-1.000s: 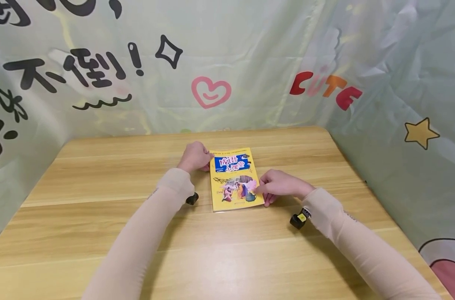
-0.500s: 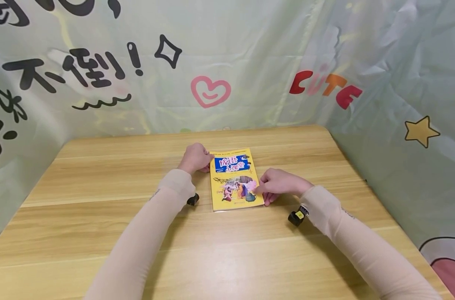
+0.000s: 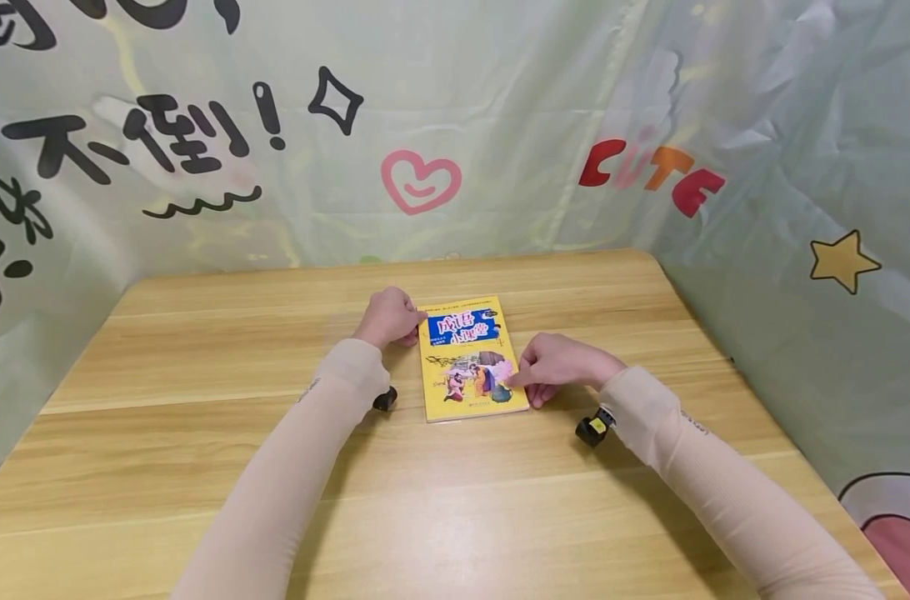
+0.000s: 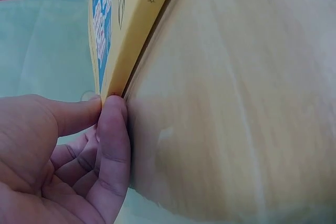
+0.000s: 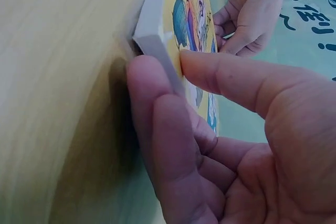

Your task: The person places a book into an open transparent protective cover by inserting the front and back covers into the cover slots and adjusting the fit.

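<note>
A yellow paperback book (image 3: 470,392) with a blue title panel lies cover up on the wooden table. My left hand (image 3: 391,318) is at its left edge, near the top corner. In the left wrist view, the thumb and index finger (image 4: 113,129) pinch the spine's end, the other fingers curled behind. My right hand (image 3: 563,367) holds the right edge near the bottom corner. The right wrist view has the thumb (image 5: 226,74) on the cover and the index fingertip against the white page block (image 5: 152,35), at its lower side.
The wooden table (image 3: 200,467) reaches a pale green printed cloth (image 3: 515,125) behind and at both sides. Small black wrist cameras hang under the left cuff (image 3: 385,399) and right cuff (image 3: 594,427). Beige sleeves cover both forearms.
Both hands keep their places at the book's edges. The right hand and forearm have shifted very slightly upward in the head view; the book looks almost unmoved.
</note>
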A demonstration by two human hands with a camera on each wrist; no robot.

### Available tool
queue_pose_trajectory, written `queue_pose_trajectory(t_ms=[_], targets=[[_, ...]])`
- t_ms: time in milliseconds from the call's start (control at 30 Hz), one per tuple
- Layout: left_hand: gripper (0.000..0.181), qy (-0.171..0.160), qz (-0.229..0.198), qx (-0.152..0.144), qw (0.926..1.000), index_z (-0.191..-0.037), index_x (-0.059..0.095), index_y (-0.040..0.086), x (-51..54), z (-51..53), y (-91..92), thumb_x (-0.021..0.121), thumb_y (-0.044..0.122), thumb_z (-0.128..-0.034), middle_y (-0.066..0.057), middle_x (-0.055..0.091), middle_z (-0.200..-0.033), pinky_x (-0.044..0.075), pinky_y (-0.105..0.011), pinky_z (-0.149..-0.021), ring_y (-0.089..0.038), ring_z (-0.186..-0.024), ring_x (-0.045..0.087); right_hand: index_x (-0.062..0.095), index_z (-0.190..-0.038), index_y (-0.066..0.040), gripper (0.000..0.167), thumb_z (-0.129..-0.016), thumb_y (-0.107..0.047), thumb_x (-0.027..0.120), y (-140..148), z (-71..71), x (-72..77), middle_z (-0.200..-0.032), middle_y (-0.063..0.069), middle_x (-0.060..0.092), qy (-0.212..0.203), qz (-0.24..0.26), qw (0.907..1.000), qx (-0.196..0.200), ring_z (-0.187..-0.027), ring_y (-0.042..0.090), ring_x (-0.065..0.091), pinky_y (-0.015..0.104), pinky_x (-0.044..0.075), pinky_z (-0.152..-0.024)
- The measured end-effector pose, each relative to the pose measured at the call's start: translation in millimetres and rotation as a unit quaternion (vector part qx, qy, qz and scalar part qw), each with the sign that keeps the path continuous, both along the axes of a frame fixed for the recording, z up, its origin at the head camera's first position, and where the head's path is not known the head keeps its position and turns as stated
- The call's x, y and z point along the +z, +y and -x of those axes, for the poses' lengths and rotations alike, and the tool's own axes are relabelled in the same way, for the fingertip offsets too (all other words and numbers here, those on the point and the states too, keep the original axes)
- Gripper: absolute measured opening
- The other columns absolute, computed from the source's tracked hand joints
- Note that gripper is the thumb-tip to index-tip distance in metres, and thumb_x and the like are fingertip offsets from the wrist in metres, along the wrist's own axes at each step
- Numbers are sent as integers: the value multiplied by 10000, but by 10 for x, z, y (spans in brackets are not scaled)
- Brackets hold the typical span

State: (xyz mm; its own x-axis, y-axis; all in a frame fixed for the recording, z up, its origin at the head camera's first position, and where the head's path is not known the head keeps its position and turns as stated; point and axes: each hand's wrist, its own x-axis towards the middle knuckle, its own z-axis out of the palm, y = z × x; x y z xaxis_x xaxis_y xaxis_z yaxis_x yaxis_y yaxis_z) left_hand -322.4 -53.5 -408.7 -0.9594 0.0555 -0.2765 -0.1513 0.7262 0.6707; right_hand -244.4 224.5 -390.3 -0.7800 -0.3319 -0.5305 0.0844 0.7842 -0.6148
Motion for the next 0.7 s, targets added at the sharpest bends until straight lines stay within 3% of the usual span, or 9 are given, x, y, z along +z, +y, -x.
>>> queue_pose_trajectory(t_ms=[433, 700], targets=[[289, -51, -106, -29, 9999, -831, 628, 61, 46, -43, -1, 711, 223, -1055, -68, 685, -755, 574, -213, -594, -155, -615, 664, 682, -807, -83, 321, -977, -324, 806, 13, 0, 15, -734, 39, 752, 254, -162, 9995, 53, -648, 141, 712, 245, 599, -652], [240, -52, -92, -241, 9997, -846, 627, 63, 83, -77, -62, 755, 169, -1021, -72, 707, -791, 575, -216, -632, -148, -657, 670, 671, -849, -67, 315, -999, -320, 783, 55, 27, 10, -759, 48, 741, 397, 128, 9990, 144, -664, 152, 709, 264, 608, -670]])
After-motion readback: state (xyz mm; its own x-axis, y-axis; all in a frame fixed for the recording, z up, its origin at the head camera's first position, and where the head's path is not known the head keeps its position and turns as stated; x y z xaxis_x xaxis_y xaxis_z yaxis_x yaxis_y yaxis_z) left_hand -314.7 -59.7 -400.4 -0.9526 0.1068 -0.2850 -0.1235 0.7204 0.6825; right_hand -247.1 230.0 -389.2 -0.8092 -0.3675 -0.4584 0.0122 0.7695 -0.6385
